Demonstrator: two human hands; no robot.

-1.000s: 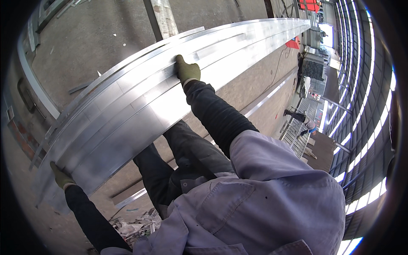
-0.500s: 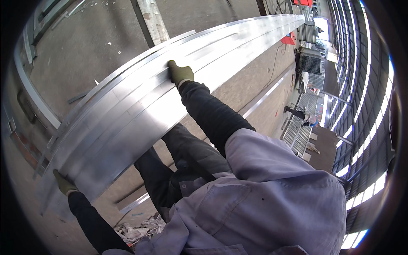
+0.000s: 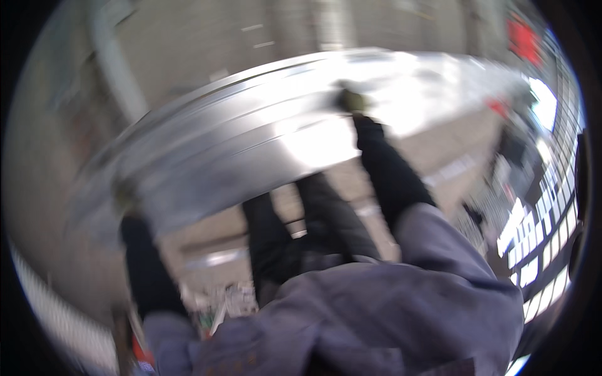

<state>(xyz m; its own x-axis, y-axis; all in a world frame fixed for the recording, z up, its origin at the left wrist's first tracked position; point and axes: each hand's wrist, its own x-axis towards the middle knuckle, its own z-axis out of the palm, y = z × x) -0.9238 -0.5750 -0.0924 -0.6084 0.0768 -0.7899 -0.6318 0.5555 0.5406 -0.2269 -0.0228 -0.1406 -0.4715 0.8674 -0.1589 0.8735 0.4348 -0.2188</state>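
Note:
A long shiny ribbed metal sheet [image 3: 251, 144] runs across the view from lower left to upper right, blurred by motion. My left hand [image 3: 125, 197], in an olive glove, grips its near edge at the lower left. Farther along, my right hand [image 3: 350, 100], also in an olive glove, holds the sheet's near edge. Both arms wear black sleeves under a grey-purple jacket [image 3: 389, 307]. My legs in dark trousers [image 3: 301, 232] show below the sheet.
Concrete floor [image 3: 188, 56] lies beyond the sheet. A pale metal beam [image 3: 116, 62] lies on the floor at upper left. Bright window strips [image 3: 533, 225] curve along the right rim. Scrap bits [image 3: 232, 304] litter the ground near my feet.
The view has swung and blurred strongly. The sheet now sits more level across the picture, and both gloved hands keep their hold on it.

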